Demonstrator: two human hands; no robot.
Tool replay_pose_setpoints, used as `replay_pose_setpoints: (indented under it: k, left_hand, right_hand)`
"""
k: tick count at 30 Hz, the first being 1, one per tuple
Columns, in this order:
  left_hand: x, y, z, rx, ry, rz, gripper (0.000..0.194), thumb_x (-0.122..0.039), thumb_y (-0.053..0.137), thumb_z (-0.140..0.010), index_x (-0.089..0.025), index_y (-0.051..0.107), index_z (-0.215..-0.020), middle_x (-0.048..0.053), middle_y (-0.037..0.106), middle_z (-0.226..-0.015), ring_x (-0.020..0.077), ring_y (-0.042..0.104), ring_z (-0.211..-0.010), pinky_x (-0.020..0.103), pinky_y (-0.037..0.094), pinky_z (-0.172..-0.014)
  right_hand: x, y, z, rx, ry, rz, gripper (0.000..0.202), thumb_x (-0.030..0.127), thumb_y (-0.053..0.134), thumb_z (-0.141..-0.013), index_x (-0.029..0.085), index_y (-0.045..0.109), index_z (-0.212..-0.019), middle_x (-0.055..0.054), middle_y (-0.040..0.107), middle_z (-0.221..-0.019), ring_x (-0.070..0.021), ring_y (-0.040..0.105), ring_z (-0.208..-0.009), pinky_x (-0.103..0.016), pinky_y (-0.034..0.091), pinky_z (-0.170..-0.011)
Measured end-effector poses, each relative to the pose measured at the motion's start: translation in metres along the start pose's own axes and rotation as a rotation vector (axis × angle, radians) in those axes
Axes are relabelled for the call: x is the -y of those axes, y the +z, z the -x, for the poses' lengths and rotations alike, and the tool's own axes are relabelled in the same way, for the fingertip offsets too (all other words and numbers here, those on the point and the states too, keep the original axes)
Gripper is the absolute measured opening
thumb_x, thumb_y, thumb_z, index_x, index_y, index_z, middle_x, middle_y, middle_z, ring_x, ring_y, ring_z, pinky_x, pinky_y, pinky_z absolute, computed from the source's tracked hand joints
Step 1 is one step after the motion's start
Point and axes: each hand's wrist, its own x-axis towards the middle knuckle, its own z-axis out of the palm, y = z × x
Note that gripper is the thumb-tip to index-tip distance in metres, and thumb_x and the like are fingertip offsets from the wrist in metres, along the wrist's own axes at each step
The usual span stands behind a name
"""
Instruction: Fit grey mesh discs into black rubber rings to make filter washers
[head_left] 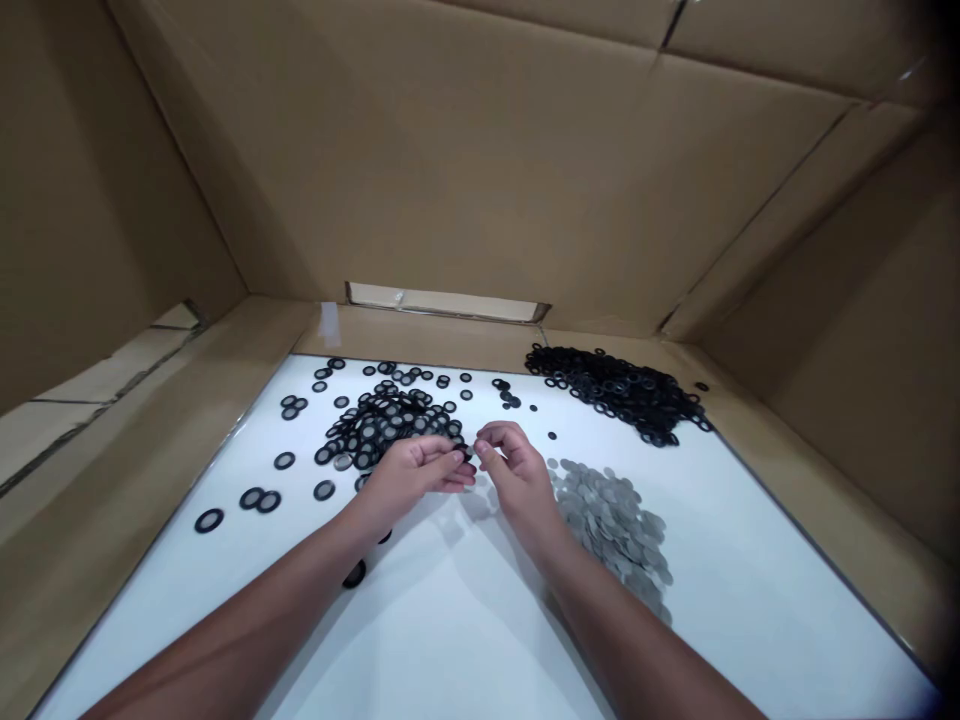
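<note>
Over the middle of the white board, my left hand (421, 468) pinches a small black ring (466, 452) between thumb and fingers. Facing it closely, my right hand (516, 468) has thumb and forefinger closed at the ring's edge; whatever they grip is too small to make out. Behind my left hand lies a heap of black rings with grey discs inside them (390, 410). Loose grey round discs (611, 515) are piled to the right of my right wrist.
A dense pile of bare black rings (615, 388) lies at the back right, partly over the board's edge. Several ringed discs (268, 501) are scattered on the left of the white board (420, 620). Cardboard walls (450, 180) enclose it, with a slot (450, 301) at the back.
</note>
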Motion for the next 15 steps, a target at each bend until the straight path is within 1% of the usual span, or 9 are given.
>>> replay_pose_setpoints:
  k: [3,7,9,11,13,15]
  left_hand:
    - [-0.003,-0.002,0.000,-0.012,0.010,0.001,0.038,-0.044,0.078,-0.076,-0.013,0.069,-0.097,0.008,0.078,-0.089,0.0214,0.074,-0.087,0.037,0.059,-0.086]
    - [-0.003,-0.005,-0.001,-0.074,0.022,-0.038,0.035,-0.042,0.080,-0.075,-0.012,0.070,-0.090,0.007,0.077,-0.084,0.0212,0.074,-0.084,0.036,0.059,-0.085]
    - [-0.002,-0.005,-0.001,-0.051,0.040,-0.047,0.034,-0.042,0.079,-0.077,-0.013,0.071,-0.091,0.007,0.077,-0.085,0.0208,0.074,-0.086,0.035,0.059,-0.085]
    - [-0.001,-0.004,0.000,0.000,0.052,-0.052,0.034,-0.042,0.077,-0.079,-0.013,0.071,-0.095,0.008,0.077,-0.089,0.0208,0.074,-0.089,0.034,0.058,-0.086]
    - [-0.001,-0.002,0.001,0.045,0.050,-0.047,0.036,-0.043,0.075,-0.081,-0.013,0.071,-0.101,0.009,0.077,-0.094,0.0215,0.073,-0.093,0.035,0.058,-0.088]
    - [-0.002,0.000,0.002,0.063,0.036,-0.025,0.040,-0.044,0.074,-0.081,-0.012,0.069,-0.105,0.011,0.077,-0.096,0.0224,0.073,-0.094,0.037,0.057,-0.090]
  right_hand:
    - [0.000,0.001,0.001,-0.031,-0.038,0.036,0.015,0.034,0.058,-0.091,0.021,0.060,-0.082,-0.006,0.057,-0.098,-0.0179,0.057,-0.091,-0.029,0.050,-0.072]
    - [-0.002,0.003,0.002,-0.021,-0.090,0.040,0.013,0.032,0.058,-0.092,0.021,0.061,-0.084,-0.006,0.057,-0.100,-0.0181,0.058,-0.093,-0.028,0.050,-0.072]
    - [-0.004,0.004,0.001,-0.016,-0.101,0.044,0.013,0.031,0.058,-0.091,0.021,0.061,-0.083,-0.006,0.057,-0.099,-0.0179,0.058,-0.092,-0.028,0.050,-0.072]
    - [-0.006,0.003,0.000,-0.015,-0.094,0.043,0.013,0.031,0.059,-0.091,0.021,0.061,-0.082,-0.006,0.056,-0.098,-0.0178,0.058,-0.091,-0.028,0.050,-0.071]
    - [-0.008,0.002,-0.002,-0.018,-0.080,0.045,0.014,0.032,0.060,-0.091,0.021,0.060,-0.082,-0.006,0.056,-0.098,-0.0180,0.058,-0.091,-0.028,0.050,-0.070]
    - [-0.010,0.001,-0.003,-0.027,-0.072,0.054,0.015,0.034,0.061,-0.090,0.021,0.060,-0.083,-0.006,0.057,-0.097,-0.0182,0.058,-0.091,-0.028,0.051,-0.070]
